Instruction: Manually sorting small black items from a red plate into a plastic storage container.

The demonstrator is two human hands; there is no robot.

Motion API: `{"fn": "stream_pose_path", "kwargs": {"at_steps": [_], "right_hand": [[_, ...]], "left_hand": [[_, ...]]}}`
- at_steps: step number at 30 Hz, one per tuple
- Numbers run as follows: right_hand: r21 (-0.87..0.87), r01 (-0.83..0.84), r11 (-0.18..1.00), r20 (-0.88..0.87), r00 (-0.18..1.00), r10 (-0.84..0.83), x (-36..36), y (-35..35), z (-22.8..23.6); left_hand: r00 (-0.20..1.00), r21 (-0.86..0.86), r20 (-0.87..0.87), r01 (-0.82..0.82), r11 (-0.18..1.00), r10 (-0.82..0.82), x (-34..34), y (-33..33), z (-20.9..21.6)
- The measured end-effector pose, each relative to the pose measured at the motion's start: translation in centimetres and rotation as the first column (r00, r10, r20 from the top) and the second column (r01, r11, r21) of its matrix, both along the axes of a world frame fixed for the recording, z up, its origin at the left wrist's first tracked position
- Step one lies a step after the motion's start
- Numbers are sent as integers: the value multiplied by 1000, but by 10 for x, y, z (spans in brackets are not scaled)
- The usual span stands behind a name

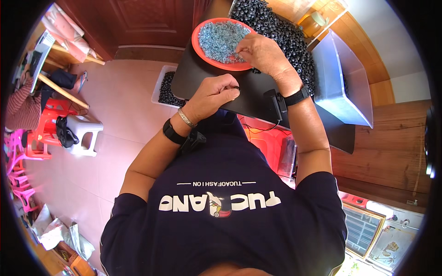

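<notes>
My left hand (211, 95) is over the near edge of the dark table (191, 76), thumb and forefinger closed on a small black part (237, 88). Most of that part is hidden by the fingers. At the right side of a round red bowl (196, 47), my right hand (266, 54) reaches in with its fingertips pinched together. Whatever those fingertips hold is too small to make out. The bowl is filled with small silvery metal pieces (220, 41), which look like screws. Behind and to its right spreads a large heap of black ring-like parts (276, 25).
A translucent plastic bin (343, 78) stands tilted at the table's right. Below the table's left side, a white tub (157, 94) holds more black parts. Red stools (43, 124) and a white stool (85, 133) stand at the left, near another person's striped sleeve (25, 108).
</notes>
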State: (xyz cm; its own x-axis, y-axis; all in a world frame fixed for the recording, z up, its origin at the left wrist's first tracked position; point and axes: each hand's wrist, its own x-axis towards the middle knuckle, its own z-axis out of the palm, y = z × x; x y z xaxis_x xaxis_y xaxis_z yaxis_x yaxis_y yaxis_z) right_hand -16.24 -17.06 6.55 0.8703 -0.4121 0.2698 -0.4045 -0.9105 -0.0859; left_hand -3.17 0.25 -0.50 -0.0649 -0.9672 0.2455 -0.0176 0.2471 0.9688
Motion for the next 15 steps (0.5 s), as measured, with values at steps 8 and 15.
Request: {"fn": "stream_pose_path", "kwargs": {"at_steps": [8,15], "right_hand": [[-4,-175,985,-109,979,173,13,2,-10],[-66,-126,990,-64,990,122,10,3,-17]], "left_hand": [[1000,9,5,6,1000,-6,0,1,2],[1000,-12,7,2,1000,-2,0,1,1]]}}
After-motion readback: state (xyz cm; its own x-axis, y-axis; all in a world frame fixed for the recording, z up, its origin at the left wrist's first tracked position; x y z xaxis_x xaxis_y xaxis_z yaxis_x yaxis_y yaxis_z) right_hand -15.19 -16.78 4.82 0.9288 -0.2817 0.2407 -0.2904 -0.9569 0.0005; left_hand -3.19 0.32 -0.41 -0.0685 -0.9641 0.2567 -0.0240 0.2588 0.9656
